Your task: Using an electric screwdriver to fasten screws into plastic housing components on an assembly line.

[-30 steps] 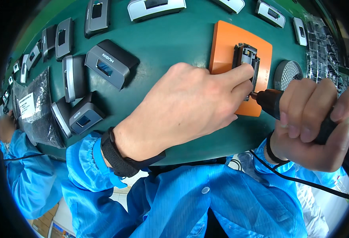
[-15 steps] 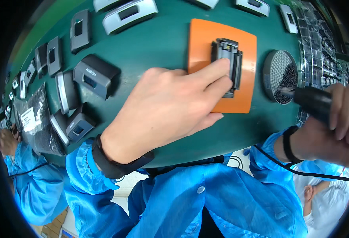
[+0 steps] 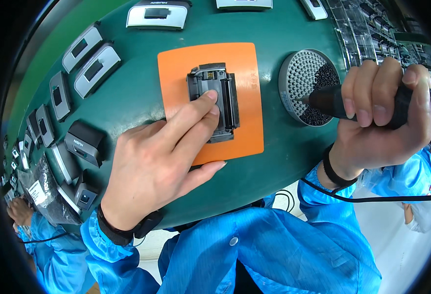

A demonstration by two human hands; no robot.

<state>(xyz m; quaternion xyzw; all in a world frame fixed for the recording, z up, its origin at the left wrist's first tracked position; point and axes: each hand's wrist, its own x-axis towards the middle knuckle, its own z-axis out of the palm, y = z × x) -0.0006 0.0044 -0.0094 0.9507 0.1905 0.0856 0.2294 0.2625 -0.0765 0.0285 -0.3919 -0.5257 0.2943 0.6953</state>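
Note:
A black plastic housing [image 3: 227, 115] lies open-side up on an orange mat [image 3: 247, 98]. Two stretched fingers of my left hand [image 3: 149, 157] press down on the housing; its thumb is apart, over the mat's near edge. My right hand [image 3: 379, 112] wraps round a black electric screwdriver [image 3: 335, 101], held nearly level. The screwdriver's tip points into a round grey screw tray [image 3: 285, 81] full of small holes. Black screws [image 3: 324, 78] lie heaped over the tray's right side.
Silver-and-black device shells [image 3: 98, 69] stand along the table's far and left sides. A clear plastic bag [image 3: 46, 188] lies at the left, near another person's hand [image 3: 20, 211]. Clear partitioned trays [image 3: 355, 34] stand at the far right. A black cord [image 3: 387, 199] runs from my right wristband.
My view has shifted, so the mat and tray appear farther left. My right hand and screwdriver have come further into view, with the tip still at the tray. My left fingers stay on the housing.

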